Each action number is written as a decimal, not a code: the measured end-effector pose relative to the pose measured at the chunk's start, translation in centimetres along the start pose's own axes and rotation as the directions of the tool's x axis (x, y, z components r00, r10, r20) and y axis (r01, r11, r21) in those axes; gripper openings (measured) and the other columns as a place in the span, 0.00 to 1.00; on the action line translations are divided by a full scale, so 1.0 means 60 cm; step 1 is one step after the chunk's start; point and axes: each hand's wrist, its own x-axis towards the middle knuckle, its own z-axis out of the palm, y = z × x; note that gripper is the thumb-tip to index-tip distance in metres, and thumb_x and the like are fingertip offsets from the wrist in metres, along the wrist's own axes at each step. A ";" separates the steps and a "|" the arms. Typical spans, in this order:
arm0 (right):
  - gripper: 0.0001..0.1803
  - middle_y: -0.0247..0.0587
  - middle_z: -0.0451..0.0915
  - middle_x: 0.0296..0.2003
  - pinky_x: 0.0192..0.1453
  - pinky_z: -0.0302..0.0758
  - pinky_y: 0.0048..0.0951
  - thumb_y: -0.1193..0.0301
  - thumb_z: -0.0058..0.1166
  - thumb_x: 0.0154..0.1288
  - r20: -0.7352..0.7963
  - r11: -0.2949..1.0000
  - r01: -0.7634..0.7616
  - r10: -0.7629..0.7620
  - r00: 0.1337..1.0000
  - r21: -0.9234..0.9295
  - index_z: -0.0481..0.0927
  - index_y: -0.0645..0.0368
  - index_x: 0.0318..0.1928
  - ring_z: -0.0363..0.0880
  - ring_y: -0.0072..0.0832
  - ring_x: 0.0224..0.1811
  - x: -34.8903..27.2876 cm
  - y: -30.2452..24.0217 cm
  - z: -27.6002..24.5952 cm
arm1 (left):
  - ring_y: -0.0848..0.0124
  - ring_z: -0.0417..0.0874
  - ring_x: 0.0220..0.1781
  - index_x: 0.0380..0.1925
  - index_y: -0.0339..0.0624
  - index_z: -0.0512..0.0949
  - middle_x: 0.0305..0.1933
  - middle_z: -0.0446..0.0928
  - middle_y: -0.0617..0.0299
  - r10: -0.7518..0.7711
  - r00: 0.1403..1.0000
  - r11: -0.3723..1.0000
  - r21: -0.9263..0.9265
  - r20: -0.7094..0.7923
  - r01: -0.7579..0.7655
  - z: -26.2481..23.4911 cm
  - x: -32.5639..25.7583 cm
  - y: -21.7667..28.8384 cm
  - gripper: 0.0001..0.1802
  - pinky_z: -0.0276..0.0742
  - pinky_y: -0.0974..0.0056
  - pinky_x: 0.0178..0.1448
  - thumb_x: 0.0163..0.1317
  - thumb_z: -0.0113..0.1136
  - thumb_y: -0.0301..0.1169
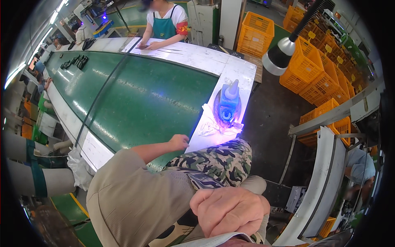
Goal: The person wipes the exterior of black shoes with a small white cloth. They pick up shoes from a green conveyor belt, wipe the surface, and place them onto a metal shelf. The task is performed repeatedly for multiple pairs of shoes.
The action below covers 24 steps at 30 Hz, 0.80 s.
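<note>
My left hand [179, 142] is closed in a loose fist by the corner where the green conveyor belt [156, 94] meets its white border [197, 142]; nothing shows in it. Close to my body, my right hand [232, 210] is curled shut with its knuckles up. The inside of that hand is hidden, so I cannot tell what it grips, if anything. Past my knee, a blue-lit container with a cone-shaped nozzle [230, 92] stands on the white end surface. A crumpled white cloth [209, 123] lies beside it.
Across the belt a person in a green apron [164, 22] has hands on the white edge. Dark pieces [76, 61] lie on the far belt. Orange crates [306, 61] are stacked at right. A black-and-silver lamp-like fixture [279, 56] hangs at upper right. A dark cord [101, 90] crosses the belt.
</note>
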 end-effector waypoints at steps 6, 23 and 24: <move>0.18 0.48 0.78 0.30 0.36 0.67 0.42 0.64 0.48 0.73 -0.015 0.999 0.023 -0.023 1.000 -0.032 0.76 0.66 0.30 0.74 0.39 0.25 0.039 0.046 -0.017 | 0.61 0.88 0.31 0.46 0.36 0.81 0.33 0.86 0.53 0.279 0.960 0.959 -0.052 0.016 -0.277 0.048 0.036 0.073 0.21 0.83 0.61 0.41 0.52 0.65 0.34; 0.09 0.40 0.83 0.29 0.38 0.77 0.29 0.73 0.64 0.55 -0.957 -0.148 -0.946 0.099 0.274 -0.287 0.83 0.63 0.35 0.82 0.29 0.32 -0.438 0.235 -0.278 | 0.61 0.86 0.27 0.29 0.36 0.85 0.28 0.84 0.51 -0.019 0.900 0.993 -0.097 0.435 0.068 0.117 0.116 0.014 0.15 0.84 0.58 0.33 0.54 0.66 0.39; 0.10 0.42 0.83 0.30 0.39 0.78 0.32 0.72 0.65 0.53 -0.941 -0.304 -0.891 0.077 0.330 -0.337 0.83 0.63 0.35 0.83 0.32 0.33 -0.458 0.236 -0.284 | 0.63 0.86 0.24 0.28 0.35 0.85 0.26 0.84 0.52 -0.097 0.855 0.959 -0.182 0.510 0.218 0.103 0.120 0.028 0.14 0.84 0.58 0.30 0.54 0.67 0.38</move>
